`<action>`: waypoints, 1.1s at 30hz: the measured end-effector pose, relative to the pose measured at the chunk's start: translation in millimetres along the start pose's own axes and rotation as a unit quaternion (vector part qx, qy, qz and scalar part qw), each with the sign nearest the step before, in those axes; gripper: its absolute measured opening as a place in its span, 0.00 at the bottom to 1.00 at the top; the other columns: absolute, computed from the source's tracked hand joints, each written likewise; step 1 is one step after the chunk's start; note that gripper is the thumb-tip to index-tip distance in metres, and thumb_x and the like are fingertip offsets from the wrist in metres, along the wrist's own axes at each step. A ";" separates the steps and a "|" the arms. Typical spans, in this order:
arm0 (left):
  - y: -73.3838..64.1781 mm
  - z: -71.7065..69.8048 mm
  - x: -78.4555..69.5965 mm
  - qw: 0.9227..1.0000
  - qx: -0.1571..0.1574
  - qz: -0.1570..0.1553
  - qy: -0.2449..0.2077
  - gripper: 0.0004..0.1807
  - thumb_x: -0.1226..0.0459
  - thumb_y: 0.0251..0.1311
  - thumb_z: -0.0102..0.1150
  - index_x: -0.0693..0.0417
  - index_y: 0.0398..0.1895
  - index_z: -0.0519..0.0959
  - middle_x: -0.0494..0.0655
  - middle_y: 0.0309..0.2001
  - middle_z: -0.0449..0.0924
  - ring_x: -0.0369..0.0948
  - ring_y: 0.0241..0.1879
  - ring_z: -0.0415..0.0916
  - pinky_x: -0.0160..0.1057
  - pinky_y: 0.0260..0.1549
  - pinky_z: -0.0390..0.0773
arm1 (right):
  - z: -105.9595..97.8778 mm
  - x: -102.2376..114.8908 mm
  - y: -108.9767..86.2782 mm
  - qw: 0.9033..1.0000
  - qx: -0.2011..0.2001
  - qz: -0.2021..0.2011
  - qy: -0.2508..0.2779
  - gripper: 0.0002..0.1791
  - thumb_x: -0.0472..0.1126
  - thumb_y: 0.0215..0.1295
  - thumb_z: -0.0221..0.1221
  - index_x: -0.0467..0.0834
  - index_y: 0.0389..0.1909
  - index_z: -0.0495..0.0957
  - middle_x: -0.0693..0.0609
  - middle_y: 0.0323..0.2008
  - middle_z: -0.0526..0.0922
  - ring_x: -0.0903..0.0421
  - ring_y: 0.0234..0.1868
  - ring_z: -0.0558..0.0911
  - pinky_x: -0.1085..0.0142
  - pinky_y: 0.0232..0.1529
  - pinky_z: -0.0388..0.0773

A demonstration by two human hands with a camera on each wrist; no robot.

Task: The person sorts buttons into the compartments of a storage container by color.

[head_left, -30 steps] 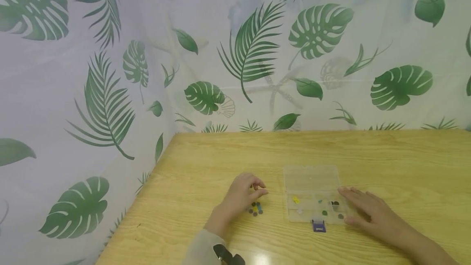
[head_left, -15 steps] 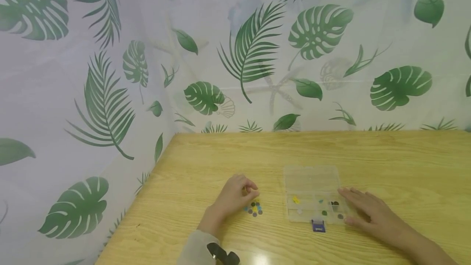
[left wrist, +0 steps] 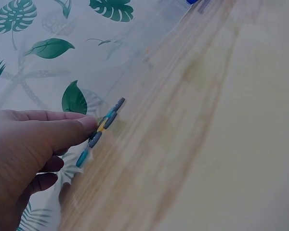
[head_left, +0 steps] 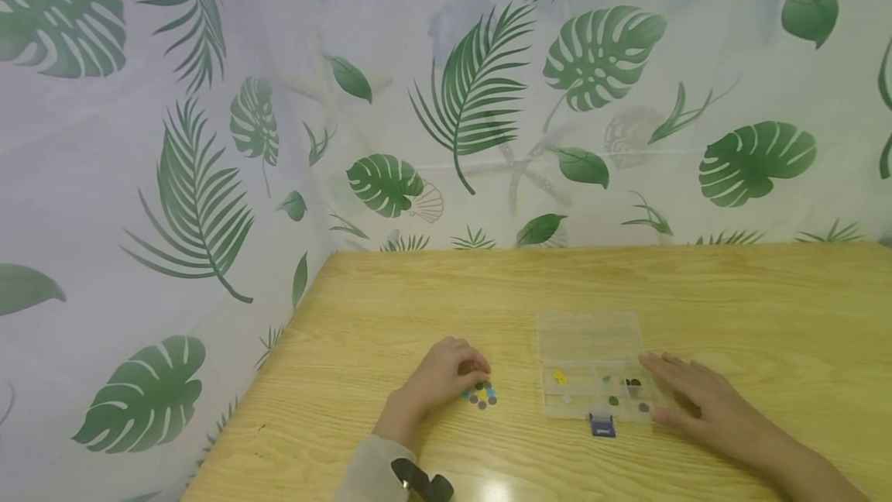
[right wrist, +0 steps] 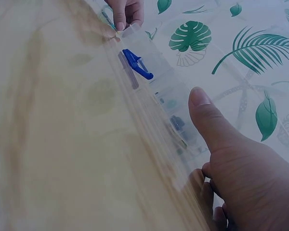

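Note:
On the wooden table lies a small cluster of flat round discs (head_left: 483, 396) in grey, blue and yellow, set close together. My left hand (head_left: 442, 370) is at its far left edge, thumb and forefinger pinched together on a disc there; the fingertips mostly cover it. In the left wrist view the cluster (left wrist: 101, 130) appears edge-on beside the thumb tip. To the right stands a clear compartment box (head_left: 588, 339) with its lid folded back. My right hand (head_left: 711, 405) rests along the box's right side, fingers extended, thumb near the front corner.
Inside the box are yellow pieces (head_left: 560, 378), black discs (head_left: 632, 383) and a green disc (head_left: 613, 401), in separate compartments. A blue latch (head_left: 602, 426) juts from its front. A leaf-patterned cloth (head_left: 488, 99) hangs behind and left of the table (head_left: 418, 293).
My left hand has moved left and slightly toward me, and its fingertips have come down onto the cluster's far edge. My right hand stays by the box.

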State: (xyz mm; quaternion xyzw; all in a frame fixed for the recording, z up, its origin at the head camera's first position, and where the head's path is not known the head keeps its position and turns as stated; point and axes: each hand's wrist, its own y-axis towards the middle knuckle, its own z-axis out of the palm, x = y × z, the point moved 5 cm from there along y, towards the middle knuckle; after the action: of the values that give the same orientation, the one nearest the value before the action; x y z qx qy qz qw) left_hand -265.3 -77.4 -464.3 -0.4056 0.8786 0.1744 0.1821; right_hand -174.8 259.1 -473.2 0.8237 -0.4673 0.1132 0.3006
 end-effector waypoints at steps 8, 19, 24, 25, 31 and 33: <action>-0.9 0.7 0.9 0.999 -0.023 0.023 0.014 0.06 0.54 0.59 0.61 0.43 0.36 0.83 0.29 0.29 0.71 0.29 0.32 0.62 0.39 0.50 0.70 | -1.3 0.9 0.8 1.000 0.001 -0.001 -0.003 0.38 0.42 0.59 0.63 0.47 0.70 0.60 0.37 0.62 0.70 0.78 0.66 0.46 0.80 0.65 0.32; 4.2 2.0 -1.1 0.995 -0.034 -0.057 0.079 0.16 0.41 0.54 0.60 0.39 0.28 0.81 0.27 0.28 0.72 0.31 0.31 0.63 0.32 0.36 0.63 | -1.3 2.0 2.0 1.000 -0.007 -0.014 -0.004 0.38 0.41 0.57 0.65 0.45 0.69 0.61 0.36 0.61 0.71 0.80 0.65 0.46 0.81 0.64 0.33; 5.3 2.5 -0.2 0.993 -0.034 -0.079 0.076 0.15 0.41 0.54 0.60 0.39 0.27 0.81 0.28 0.25 0.69 0.32 0.29 0.62 0.32 0.35 0.62 | -1.7 2.3 2.7 1.000 -0.006 -0.017 -0.002 0.39 0.41 0.57 0.65 0.45 0.69 0.61 0.36 0.61 0.71 0.79 0.65 0.46 0.82 0.63 0.34; 5.3 2.0 -0.5 0.993 -0.035 -0.080 0.075 0.14 0.42 0.54 0.60 0.39 0.27 0.81 0.28 0.24 0.69 0.32 0.29 0.62 0.32 0.34 0.62 | -1.6 2.3 2.6 1.000 -0.005 -0.017 -0.001 0.39 0.41 0.57 0.64 0.45 0.69 0.61 0.36 0.61 0.71 0.80 0.65 0.46 0.82 0.63 0.33; 5.2 -0.5 -1.7 0.993 -0.041 -0.075 0.076 0.12 0.45 0.57 0.59 0.40 0.30 0.82 0.29 0.24 0.69 0.31 0.28 0.61 0.31 0.33 0.61 | -0.1 1.3 2.0 1.000 -0.005 -0.018 -0.002 0.39 0.40 0.57 0.64 0.45 0.70 0.61 0.37 0.61 0.71 0.80 0.66 0.46 0.81 0.64 0.33; 5.2 -1.7 -2.8 0.994 -0.042 -0.072 0.075 0.12 0.46 0.58 0.59 0.40 0.31 0.82 0.29 0.24 0.69 0.31 0.28 0.61 0.30 0.33 0.61 | 0.4 0.7 2.0 1.000 -0.004 -0.016 0.003 0.39 0.40 0.57 0.64 0.45 0.70 0.60 0.37 0.62 0.70 0.80 0.66 0.45 0.78 0.66 0.33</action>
State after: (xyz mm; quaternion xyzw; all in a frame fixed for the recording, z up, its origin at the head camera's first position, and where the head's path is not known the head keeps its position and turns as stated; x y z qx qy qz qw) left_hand -268.0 -73.2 -460.7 -0.4868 0.8503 0.1671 0.1103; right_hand -176.2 257.6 -472.4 0.8296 -0.4533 0.1087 0.3073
